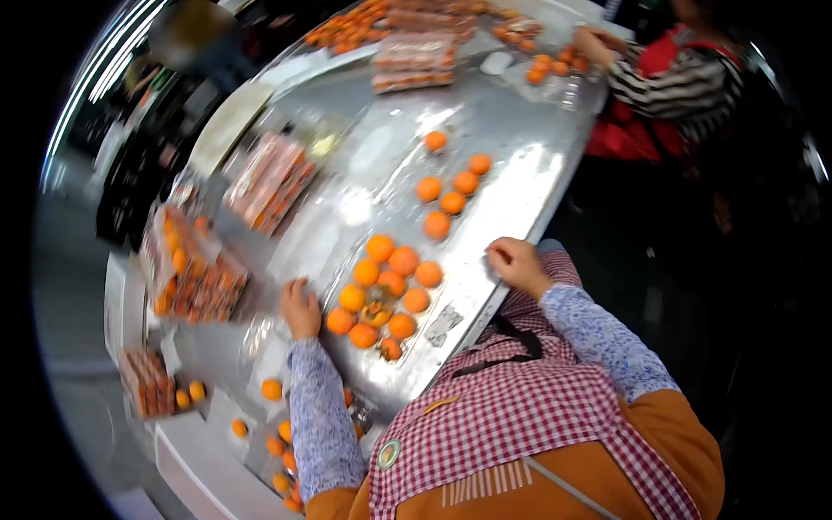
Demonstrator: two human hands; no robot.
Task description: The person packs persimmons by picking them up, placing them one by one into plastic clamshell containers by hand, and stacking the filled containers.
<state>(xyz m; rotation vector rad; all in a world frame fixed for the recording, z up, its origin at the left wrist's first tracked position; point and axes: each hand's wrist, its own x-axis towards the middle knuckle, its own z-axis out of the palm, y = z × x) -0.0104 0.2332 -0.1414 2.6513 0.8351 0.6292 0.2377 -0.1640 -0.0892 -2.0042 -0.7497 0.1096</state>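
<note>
In the head view, orange fruits [392, 284] are clustered on the tabletop [381, 208] between the loose, unladen left hand [301, 308] and the curled right hand [517, 264], whose grip cannot be told; grouping seems in hand, with a reach inward called for.

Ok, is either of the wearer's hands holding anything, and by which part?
Nothing that shows: the left hand and the right hand both look empty, though their undersides are hidden.
</note>
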